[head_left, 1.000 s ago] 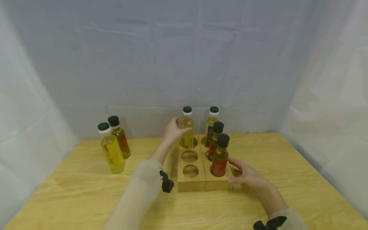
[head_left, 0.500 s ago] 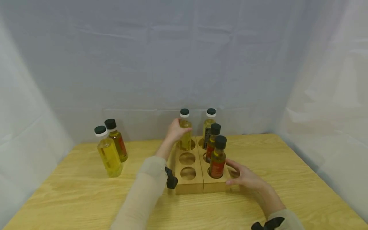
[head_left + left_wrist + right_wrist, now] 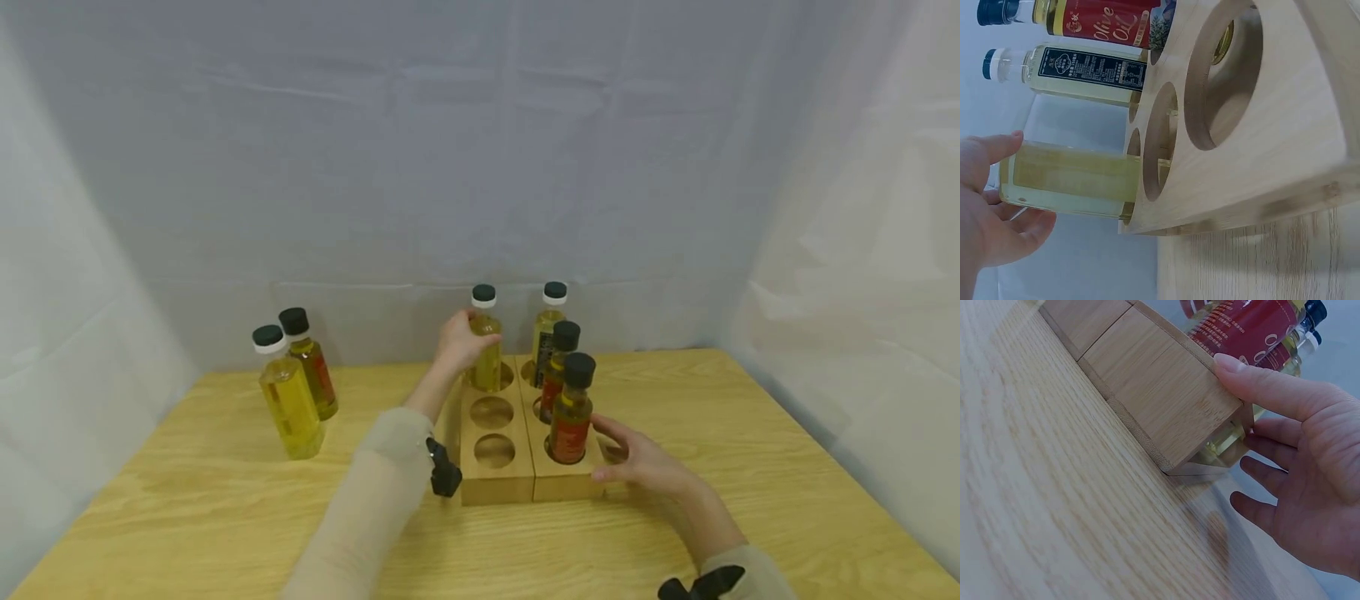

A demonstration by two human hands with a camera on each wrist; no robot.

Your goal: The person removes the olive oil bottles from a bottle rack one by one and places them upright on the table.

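A wooden rack (image 3: 498,483) with round holes stands mid-table. My left hand (image 3: 459,340) curls round the shoulder of a pale yellow bottle (image 3: 489,367) standing in the far-left hole. In the left wrist view the thumb and fingers of the left hand (image 3: 991,206) lie on either side of that bottle (image 3: 1072,178). My right hand (image 3: 645,467) rests against the rack's near right corner, fingers straight. The right wrist view has the right hand's (image 3: 1310,462) thumb pressed on the rack (image 3: 1154,381) wall. The right column holds another pale bottle (image 3: 547,333) and two red-label oil bottles (image 3: 572,417).
Two loose bottles stand at the table's left, a yellow one (image 3: 288,400) and a red-label one (image 3: 315,375) behind it. Grey cloth hangs behind and at both sides. The two nearer holes (image 3: 493,450) of the left column hold nothing. The wooden table (image 3: 187,500) stretches toward me.
My left hand has closed its fingers higher round the pale yellow bottle. The right hand has stayed against the rack's corner.
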